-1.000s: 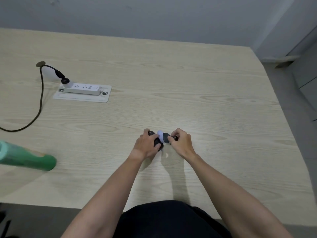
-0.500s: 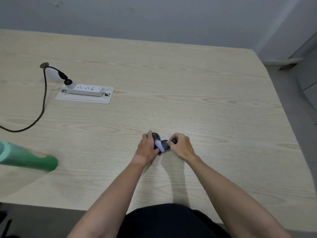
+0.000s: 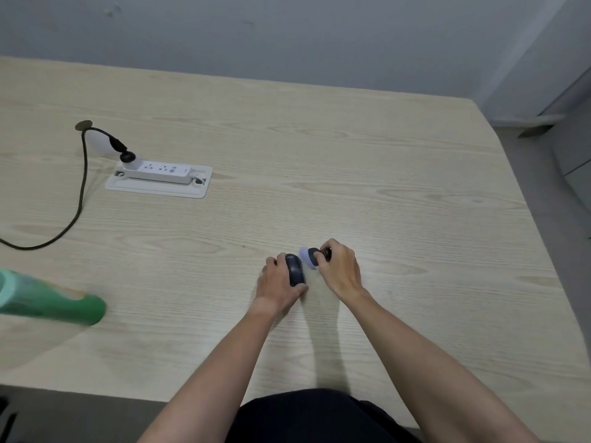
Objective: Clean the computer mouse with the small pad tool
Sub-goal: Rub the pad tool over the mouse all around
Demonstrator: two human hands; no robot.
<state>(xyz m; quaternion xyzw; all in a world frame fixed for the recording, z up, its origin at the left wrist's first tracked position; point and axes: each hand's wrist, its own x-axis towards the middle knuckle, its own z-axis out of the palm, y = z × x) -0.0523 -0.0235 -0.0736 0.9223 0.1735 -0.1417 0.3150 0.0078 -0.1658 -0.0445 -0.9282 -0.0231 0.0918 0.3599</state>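
A dark computer mouse (image 3: 295, 269) lies on the light wooden table (image 3: 351, 174), near its front middle. My left hand (image 3: 277, 282) grips it from the left, thumb at its near end. Just right of the mouse is the small pad tool (image 3: 311, 256), a dark holder with a pale lilac round pad facing the mouse. My right hand (image 3: 339, 266) pinches the tool's dark body. The pad sits beside the mouse's far right side; a narrow gap seems to separate them.
A white power strip (image 3: 160, 171) on a white plate sits at the left rear, with a black cable (image 3: 80, 199) looping to the left edge. A green bottle (image 3: 48, 302) lies at the left front. The table's right edge drops to grey floor.
The pad tool has lifted off the top of the mouse and moved to its right. More of the mouse's top is now uncovered. My left hand keeps its hold.
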